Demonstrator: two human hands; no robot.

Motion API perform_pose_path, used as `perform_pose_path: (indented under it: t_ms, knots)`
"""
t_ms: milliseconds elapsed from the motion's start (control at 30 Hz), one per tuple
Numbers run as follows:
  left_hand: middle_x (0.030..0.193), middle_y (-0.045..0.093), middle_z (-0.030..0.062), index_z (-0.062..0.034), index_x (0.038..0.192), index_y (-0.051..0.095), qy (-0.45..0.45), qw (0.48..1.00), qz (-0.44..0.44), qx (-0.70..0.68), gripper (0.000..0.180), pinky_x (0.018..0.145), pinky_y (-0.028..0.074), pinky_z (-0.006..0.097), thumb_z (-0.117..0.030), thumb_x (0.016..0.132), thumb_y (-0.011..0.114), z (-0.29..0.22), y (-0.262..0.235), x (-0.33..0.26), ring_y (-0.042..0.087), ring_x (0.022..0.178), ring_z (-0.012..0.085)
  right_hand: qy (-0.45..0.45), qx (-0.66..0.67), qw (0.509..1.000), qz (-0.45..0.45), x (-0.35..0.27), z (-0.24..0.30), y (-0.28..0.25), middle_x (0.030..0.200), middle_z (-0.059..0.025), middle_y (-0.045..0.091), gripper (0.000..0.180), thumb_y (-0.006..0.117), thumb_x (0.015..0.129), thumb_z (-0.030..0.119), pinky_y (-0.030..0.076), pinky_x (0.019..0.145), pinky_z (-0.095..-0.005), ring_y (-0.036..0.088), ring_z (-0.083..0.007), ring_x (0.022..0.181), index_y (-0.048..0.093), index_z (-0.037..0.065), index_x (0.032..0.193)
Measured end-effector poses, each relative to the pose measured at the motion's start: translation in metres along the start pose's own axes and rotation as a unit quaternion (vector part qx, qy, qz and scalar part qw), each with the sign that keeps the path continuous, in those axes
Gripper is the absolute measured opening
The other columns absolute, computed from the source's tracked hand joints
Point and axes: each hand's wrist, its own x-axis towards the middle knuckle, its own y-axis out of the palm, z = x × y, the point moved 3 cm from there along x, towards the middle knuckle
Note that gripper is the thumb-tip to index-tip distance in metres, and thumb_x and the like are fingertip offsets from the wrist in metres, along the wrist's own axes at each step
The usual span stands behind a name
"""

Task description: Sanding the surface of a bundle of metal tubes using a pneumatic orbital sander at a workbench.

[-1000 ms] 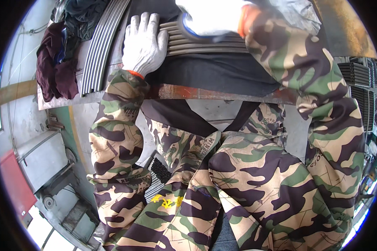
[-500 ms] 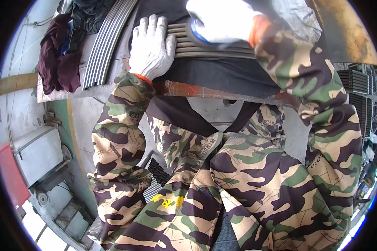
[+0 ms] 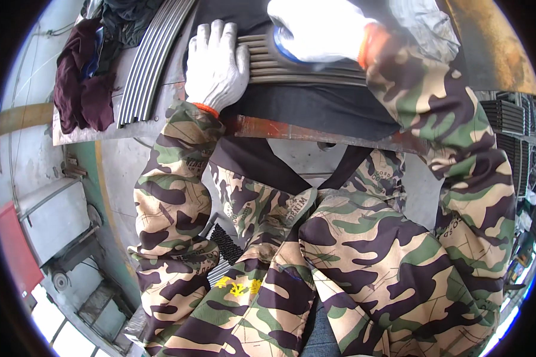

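Several yellow characters [image 3: 237,289] and dark printed lettering [image 3: 296,206] mark the camouflage jacket [image 3: 369,238], nearest, below both hands. Beyond, the gloved left hand [image 3: 217,65] lies flat, fingers straight, against metal rods [image 3: 263,59]. These run rightward beneath the gloved right hand [image 3: 321,30], blurred and curled; whether it clamps anything, I cannot tell. More rods [image 3: 155,65] lie left of the left hand.

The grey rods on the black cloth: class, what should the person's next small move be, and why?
Probably slide the right hand slightly along the grey rods toward the left hand. The left hand lies flat over their left part, seemingly steadying them; the right is over them farther along, and a bare stretch of rods shows between the two.
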Motion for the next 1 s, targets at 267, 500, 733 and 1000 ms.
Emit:
perform_pose_path:
  t_ms: [267,500,733,1000]
  knots:
    - [0.148,0.054,0.0265,0.0011,0.144,0.056,-0.003,1.000,0.013,0.016,0.050,0.116,0.037,0.054,-0.026,0.102,0.056,-0.009,-0.011,-0.008,0.049,0.137,0.0469,-0.037,0.004,0.999,-0.031,-0.002,0.000,-0.004,0.096,-0.0269,0.071,0.026,0.063,0.088,0.025,0.058,0.077,-0.0529,0.071,-0.0455,0.090,0.071,0.001,0.097]
    - [0.147,0.055,0.0259,0.0014,0.143,0.057,0.007,0.999,-0.013,0.038,0.049,0.115,0.038,0.053,-0.026,0.102,0.057,-0.003,-0.006,-0.012,0.050,0.136,0.0457,-0.006,0.012,1.000,0.002,0.003,0.001,-0.009,0.098,-0.0266,0.071,0.027,0.062,0.089,0.024,0.058,0.080,-0.0533,0.071,-0.0455,0.090,0.071,0.001,0.100]
    - [0.145,0.057,0.0248,0.0004,0.141,0.059,0.004,0.999,-0.007,0.036,0.048,0.113,0.040,0.053,-0.027,0.102,0.057,-0.002,-0.003,0.002,0.052,0.133,0.0448,0.002,-0.023,1.000,-0.012,0.003,-0.007,-0.002,0.094,-0.0251,0.070,0.026,0.062,0.089,0.024,0.058,0.079,-0.0533,0.070,-0.0447,0.089,0.071,0.001,0.100]
    - [0.122,0.063,0.0192,0.0002,0.123,0.064,0.057,0.992,-0.099,0.047,0.039,0.097,0.046,0.051,-0.026,0.095,0.062,-0.001,0.002,0.013,0.058,0.113,0.0395,-0.016,-0.046,0.998,-0.050,-0.005,-0.020,-0.002,0.095,-0.0251,0.069,0.024,0.063,0.089,0.023,0.058,0.077,-0.0531,0.070,-0.0434,0.088,0.070,0.001,0.097]
